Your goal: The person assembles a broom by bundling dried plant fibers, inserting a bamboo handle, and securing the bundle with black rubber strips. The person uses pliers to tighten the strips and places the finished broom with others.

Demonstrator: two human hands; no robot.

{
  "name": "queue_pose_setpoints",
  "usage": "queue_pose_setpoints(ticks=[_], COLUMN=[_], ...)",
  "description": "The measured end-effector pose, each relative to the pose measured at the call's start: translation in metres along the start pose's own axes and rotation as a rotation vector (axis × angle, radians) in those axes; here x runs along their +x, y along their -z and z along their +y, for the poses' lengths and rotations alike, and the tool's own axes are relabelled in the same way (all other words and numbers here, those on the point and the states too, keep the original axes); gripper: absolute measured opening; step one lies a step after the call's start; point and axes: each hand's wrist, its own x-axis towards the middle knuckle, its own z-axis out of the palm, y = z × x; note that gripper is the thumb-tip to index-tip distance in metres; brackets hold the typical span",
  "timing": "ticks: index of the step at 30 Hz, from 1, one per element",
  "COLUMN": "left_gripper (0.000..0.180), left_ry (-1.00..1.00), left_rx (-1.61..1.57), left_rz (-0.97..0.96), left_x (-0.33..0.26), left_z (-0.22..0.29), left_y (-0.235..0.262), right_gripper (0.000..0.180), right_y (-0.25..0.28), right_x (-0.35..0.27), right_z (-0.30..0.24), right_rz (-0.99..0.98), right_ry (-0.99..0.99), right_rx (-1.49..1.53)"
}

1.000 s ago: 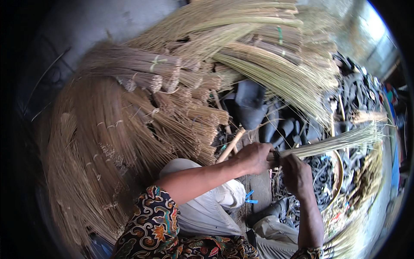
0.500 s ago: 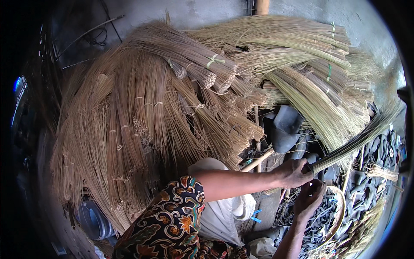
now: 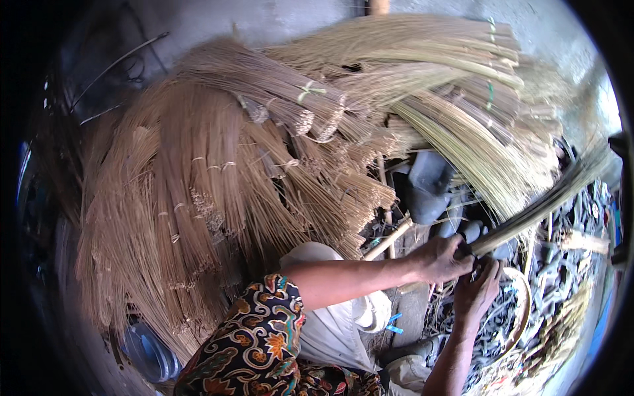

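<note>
My left hand is closed around the tied end of a bundle of thin, stiff broom sticks. The sticks fan out to the upper right, grey-green and darker than the heaped straw. A dark band wraps the bundle at my left fingertips. Just below, my right hand is closed with its fingers bent up against the bundle's end. What those fingers pinch is mostly hidden; something dark shows between the two hands.
Tied bundles of brown sticks pile up on the left, and paler bundles at the upper right. Dark rubber-like strips litter the right side, around a curved tan hoop. A grey, curved sheet-like piece and a light pole lie beyond my hands.
My right hand has risen slightly and its fingers now press against the bundle's end. The left hand keeps its hold. The whole view has shifted a little.
</note>
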Motion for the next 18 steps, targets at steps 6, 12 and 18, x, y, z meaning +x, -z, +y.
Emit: queue_pose_setpoints(ticks=[6, 12, 18], left_gripper=[0.047, 0.043, 0.035], left_ry=[-0.300, -0.160, -0.073], left_rx=[-0.442, -0.632, -0.843], left_rz=[0.049, 0.230, -0.470], left_x=[0.007, 0.018, 0.003], left_z=[-0.009, 0.025, 0.040], left_y=[-0.015, 0.000, 0.032], right_gripper=[0.075, 0.042, 0.020], right_y=[-0.012, -0.035, -0.020], right_x=[-0.034, -0.060, -0.068], right_z=[-0.002, -0.056, -0.042], right_rz=[-0.304, -0.238, -0.872], right_ry=[-0.493, -0.635, -0.659], right_rx=[0.859, 0.495, 1.280])
